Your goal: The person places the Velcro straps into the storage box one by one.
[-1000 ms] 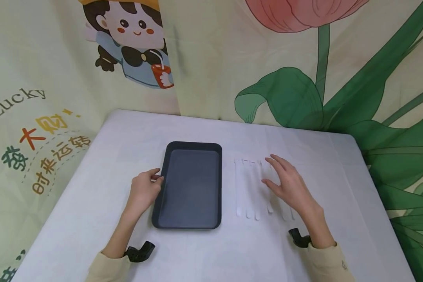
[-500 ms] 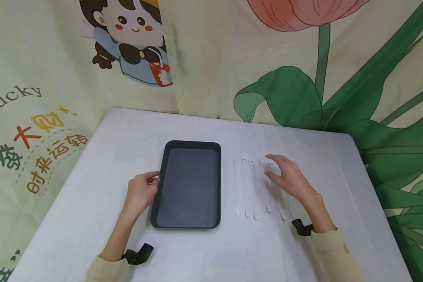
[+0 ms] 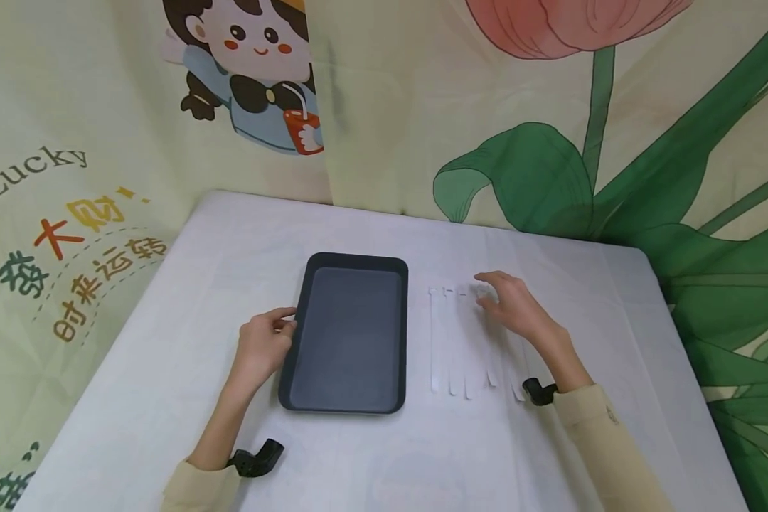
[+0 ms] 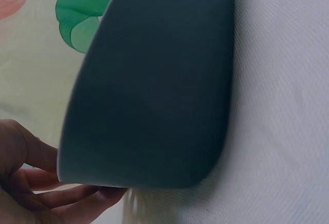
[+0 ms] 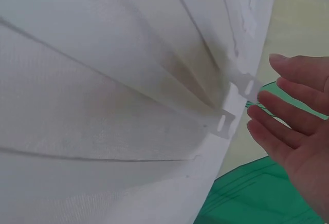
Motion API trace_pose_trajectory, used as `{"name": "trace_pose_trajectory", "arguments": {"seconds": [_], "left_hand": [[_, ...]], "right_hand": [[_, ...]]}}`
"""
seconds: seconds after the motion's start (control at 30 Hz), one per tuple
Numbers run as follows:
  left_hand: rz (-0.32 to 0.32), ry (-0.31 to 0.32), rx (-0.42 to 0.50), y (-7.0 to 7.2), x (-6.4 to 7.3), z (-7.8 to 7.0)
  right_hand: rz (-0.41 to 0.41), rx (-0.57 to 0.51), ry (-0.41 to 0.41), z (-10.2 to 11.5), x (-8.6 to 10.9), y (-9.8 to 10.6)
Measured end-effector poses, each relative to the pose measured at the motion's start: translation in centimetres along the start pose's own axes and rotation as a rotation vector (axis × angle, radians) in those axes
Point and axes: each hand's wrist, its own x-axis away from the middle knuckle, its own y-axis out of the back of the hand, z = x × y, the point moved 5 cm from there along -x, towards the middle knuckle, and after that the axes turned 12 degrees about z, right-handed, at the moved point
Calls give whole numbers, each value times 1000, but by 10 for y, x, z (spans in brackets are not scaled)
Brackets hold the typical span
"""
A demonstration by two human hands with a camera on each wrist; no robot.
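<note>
A dark grey rectangular tray (image 3: pixel 352 338) lies on the table. My left hand (image 3: pixel 264 347) pinches its left rim; in the left wrist view the tray's outer wall (image 4: pixel 154 95) fills the middle, with fingers (image 4: pixel 82 203) at its edge. To the right of the tray, several thin whitish strips (image 3: pixel 449 348) lie side by side. Over the far ends of the right-hand ones is my right hand (image 3: pixel 518 309), its fingers apart and holding nothing. The right wrist view shows those fingers beside the slotted end tab (image 5: pixel 223 124) of one strip.
The table (image 3: pixel 243 235) has a white cloth on it, with its far edge against a printed curtain (image 3: pixel 377 128). A black wrist camera (image 3: pixel 258 459) sits on the left wrist and another camera (image 3: pixel 539 391) on the right.
My right hand has moved a little left and farther from me, over the strips' far ends. My left hand stays at the tray's rim. The head view has shifted slightly.
</note>
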Motion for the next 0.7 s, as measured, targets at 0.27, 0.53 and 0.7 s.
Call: {"name": "trace_pose_trajectory", "arguments": {"seconds": [0.27,0.53,0.7], "left_hand": [[15,-5,1,-2,0,-1],[9,-9,-14,-2,-1,-1],[6,-6,-13,-1,-1,1]], "right_hand": [[-1,-21,-15,-12,-10,-3],[-6,-72,-64,-24,-15,-8],[-28,-105,-87,-25,-16,-8]]}}
